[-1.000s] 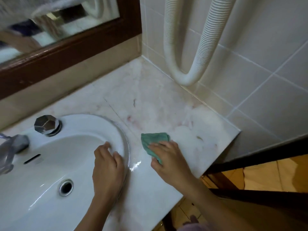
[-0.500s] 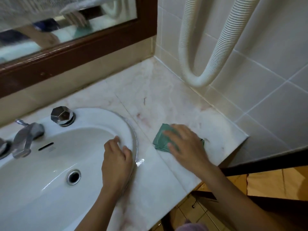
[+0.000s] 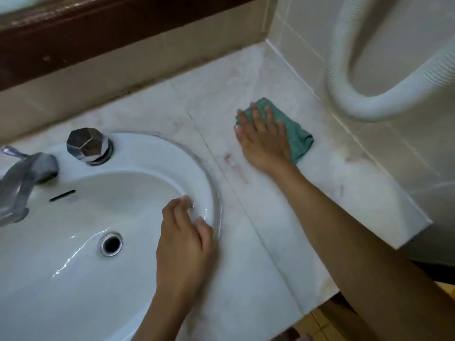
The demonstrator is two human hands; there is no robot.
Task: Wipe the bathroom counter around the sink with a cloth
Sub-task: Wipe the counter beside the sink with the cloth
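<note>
A green cloth (image 3: 296, 132) lies flat on the pale marble counter (image 3: 275, 232), to the right of the white oval sink (image 3: 81, 242). My right hand (image 3: 263, 141) presses down on the cloth with fingers spread flat, and most of the cloth's left part is hidden under it. My left hand (image 3: 183, 242) rests on the sink's right rim, fingers curled over the edge and holding nothing. Reddish-brown stains (image 3: 232, 166) mark the counter just left of my right wrist.
A chrome tap (image 3: 23, 178) and faceted chrome knob (image 3: 87, 146) stand at the sink's back left. A white ribbed hose (image 3: 384, 104) loops against the tiled wall on the right. A dark wooden mirror frame (image 3: 98, 28) runs along the back. The counter ends at the right front corner (image 3: 403, 239).
My right hand has slid the cloth away from the front edge toward the back wall corner. My left hand stays on the sink rim. The camera has tilted down and closer.
</note>
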